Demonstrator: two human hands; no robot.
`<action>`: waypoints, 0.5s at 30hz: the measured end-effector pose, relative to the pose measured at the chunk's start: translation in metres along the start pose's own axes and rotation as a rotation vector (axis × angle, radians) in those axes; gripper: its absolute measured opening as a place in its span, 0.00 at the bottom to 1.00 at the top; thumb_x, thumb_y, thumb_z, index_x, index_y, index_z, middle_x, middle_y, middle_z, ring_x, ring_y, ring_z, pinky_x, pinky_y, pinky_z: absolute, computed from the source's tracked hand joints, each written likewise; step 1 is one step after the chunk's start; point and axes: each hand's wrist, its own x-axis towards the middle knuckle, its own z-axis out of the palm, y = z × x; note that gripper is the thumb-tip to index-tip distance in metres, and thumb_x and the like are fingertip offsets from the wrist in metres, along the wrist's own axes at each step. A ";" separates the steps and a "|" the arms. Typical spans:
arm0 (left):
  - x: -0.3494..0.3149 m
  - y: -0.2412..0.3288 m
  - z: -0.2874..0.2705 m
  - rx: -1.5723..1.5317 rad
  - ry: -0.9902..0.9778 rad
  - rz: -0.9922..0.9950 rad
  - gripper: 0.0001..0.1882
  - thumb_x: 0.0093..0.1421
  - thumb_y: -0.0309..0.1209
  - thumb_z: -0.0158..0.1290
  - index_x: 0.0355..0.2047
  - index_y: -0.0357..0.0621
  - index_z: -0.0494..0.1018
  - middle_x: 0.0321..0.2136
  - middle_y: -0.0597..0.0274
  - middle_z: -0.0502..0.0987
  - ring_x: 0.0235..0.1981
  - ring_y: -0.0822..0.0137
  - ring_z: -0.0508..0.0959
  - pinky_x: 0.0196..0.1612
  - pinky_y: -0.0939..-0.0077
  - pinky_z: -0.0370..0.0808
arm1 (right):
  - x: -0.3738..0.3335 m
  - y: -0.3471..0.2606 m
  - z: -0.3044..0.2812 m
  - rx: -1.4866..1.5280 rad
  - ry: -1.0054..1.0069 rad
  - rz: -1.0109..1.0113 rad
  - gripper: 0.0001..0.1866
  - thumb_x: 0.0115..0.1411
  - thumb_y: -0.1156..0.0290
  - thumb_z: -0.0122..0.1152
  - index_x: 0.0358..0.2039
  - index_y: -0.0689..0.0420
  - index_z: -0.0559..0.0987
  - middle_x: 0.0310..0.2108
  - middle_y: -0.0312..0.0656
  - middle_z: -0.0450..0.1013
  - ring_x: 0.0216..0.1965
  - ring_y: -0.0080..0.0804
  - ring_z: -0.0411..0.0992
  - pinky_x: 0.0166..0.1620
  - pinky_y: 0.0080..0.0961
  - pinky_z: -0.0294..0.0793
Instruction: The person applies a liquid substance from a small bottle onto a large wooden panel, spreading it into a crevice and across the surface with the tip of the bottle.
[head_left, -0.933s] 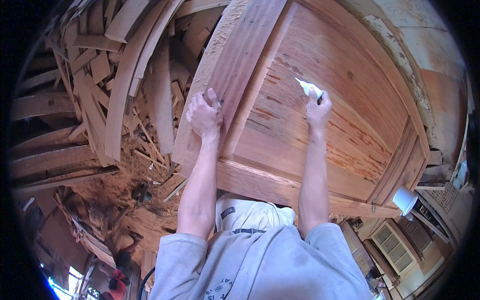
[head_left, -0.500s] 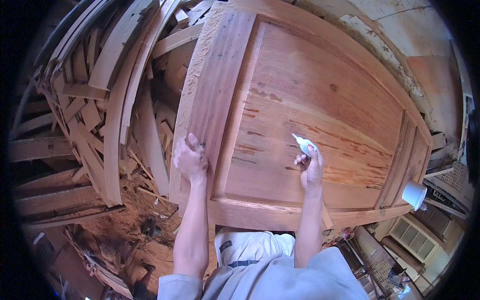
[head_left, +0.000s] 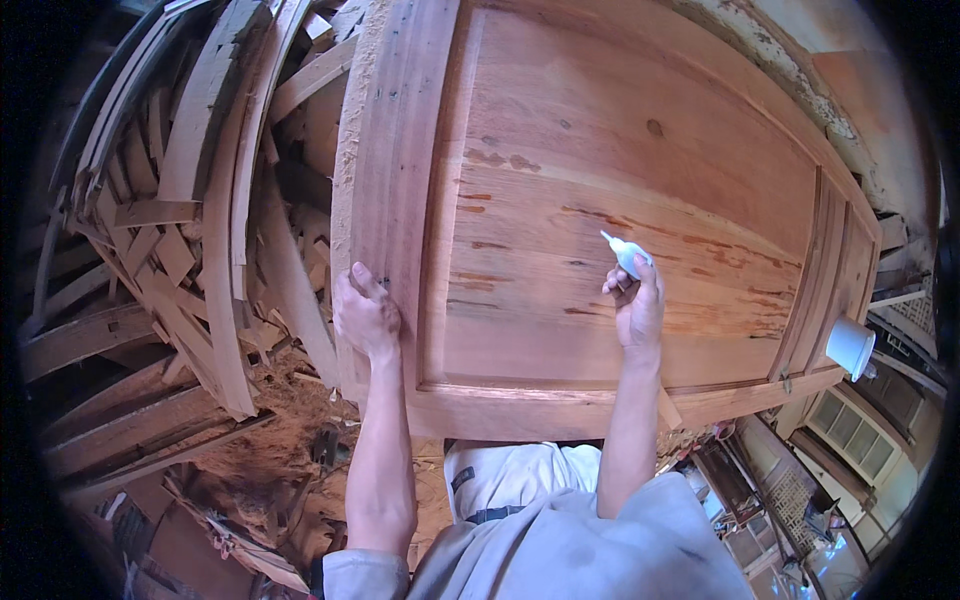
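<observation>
A large reddish-brown panelled wooden door (head_left: pixel 560 345) lies in front of me, with dark streaks and patches across its middle panel. My right hand (head_left: pixel 640 310) holds a small white squeeze bottle (head_left: pixel 628 257) above that panel, its narrow nozzle pointing up and to the left. Resting at the door's left edge, my left hand (head_left: pixel 367 315) has its fingers curled in and its thumb on top. Whatever the left fingers may hold is hidden. A small dark hole or knot shows in the wood beside the left thumb.
Wood offcuts and long boards (head_left: pixel 225 200) are heaped to the left. Sawdust (head_left: pixel 260 465) covers the floor below them. A white tub (head_left: pixel 850 347) stands at the door's right end. Behind it are a small window frame (head_left: pixel 850 435) and stacked boards.
My view has shifted, so the door's left part sits further left and higher. The right hand and bottle are slightly higher and further right in view. Both hands keep their grip shapes.
</observation>
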 end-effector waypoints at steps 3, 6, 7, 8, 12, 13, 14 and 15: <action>0.000 0.002 0.000 -0.016 0.001 0.013 0.31 0.69 0.53 0.36 0.43 0.35 0.76 0.40 0.39 0.79 0.42 0.39 0.77 0.47 0.48 0.71 | 0.008 0.004 -0.004 -0.267 0.037 -0.071 0.13 0.67 0.62 0.56 0.40 0.60 0.76 0.22 0.32 0.69 0.23 0.21 0.69 0.29 0.22 0.71; -0.001 0.004 -0.002 0.003 -0.005 -0.015 0.31 0.69 0.53 0.36 0.43 0.37 0.76 0.41 0.40 0.79 0.42 0.39 0.77 0.47 0.48 0.71 | 0.019 0.007 -0.003 -0.373 -0.019 -0.152 0.14 0.68 0.61 0.54 0.40 0.60 0.76 0.21 0.33 0.70 0.22 0.19 0.68 0.28 0.19 0.70; -0.001 0.003 -0.001 -0.005 -0.024 -0.031 0.31 0.69 0.53 0.36 0.43 0.37 0.76 0.41 0.40 0.79 0.42 0.39 0.78 0.47 0.49 0.71 | 0.023 0.009 -0.001 -0.398 -0.052 -0.198 0.15 0.69 0.60 0.54 0.41 0.60 0.75 0.21 0.34 0.70 0.23 0.18 0.68 0.28 0.18 0.70; -0.001 0.002 0.000 -0.012 -0.042 -0.047 0.31 0.69 0.53 0.36 0.43 0.38 0.76 0.41 0.40 0.79 0.42 0.40 0.78 0.47 0.49 0.71 | 0.028 0.011 0.000 -0.335 -0.039 -0.206 0.16 0.69 0.59 0.54 0.40 0.61 0.75 0.21 0.34 0.70 0.21 0.17 0.68 0.26 0.18 0.69; 0.000 -0.001 0.003 -0.007 0.016 -0.022 0.30 0.69 0.54 0.36 0.44 0.38 0.76 0.42 0.41 0.79 0.42 0.40 0.78 0.47 0.49 0.72 | 0.042 0.009 0.010 -0.417 -0.008 -0.254 0.14 0.68 0.60 0.56 0.36 0.61 0.75 0.20 0.33 0.70 0.18 0.16 0.67 0.22 0.17 0.66; 0.000 -0.001 0.004 -0.011 0.019 -0.014 0.30 0.69 0.54 0.36 0.44 0.38 0.76 0.41 0.41 0.79 0.42 0.40 0.78 0.46 0.49 0.72 | 0.045 0.007 0.012 -0.418 -0.007 -0.253 0.14 0.68 0.60 0.56 0.36 0.61 0.75 0.20 0.33 0.70 0.18 0.16 0.67 0.22 0.17 0.66; -0.001 0.000 0.004 -0.016 0.022 -0.007 0.30 0.69 0.54 0.36 0.44 0.39 0.76 0.41 0.41 0.79 0.41 0.40 0.78 0.46 0.49 0.72 | 0.048 0.005 0.014 -0.494 -0.018 -0.266 0.14 0.68 0.61 0.56 0.36 0.61 0.75 0.20 0.33 0.70 0.18 0.16 0.66 0.22 0.17 0.66; -0.001 0.000 0.004 -0.015 0.020 -0.008 0.30 0.69 0.54 0.36 0.44 0.39 0.76 0.41 0.41 0.79 0.41 0.40 0.78 0.46 0.49 0.72 | 0.051 0.004 0.016 -0.570 -0.031 -0.279 0.14 0.67 0.61 0.56 0.36 0.61 0.75 0.20 0.33 0.70 0.18 0.16 0.66 0.22 0.17 0.66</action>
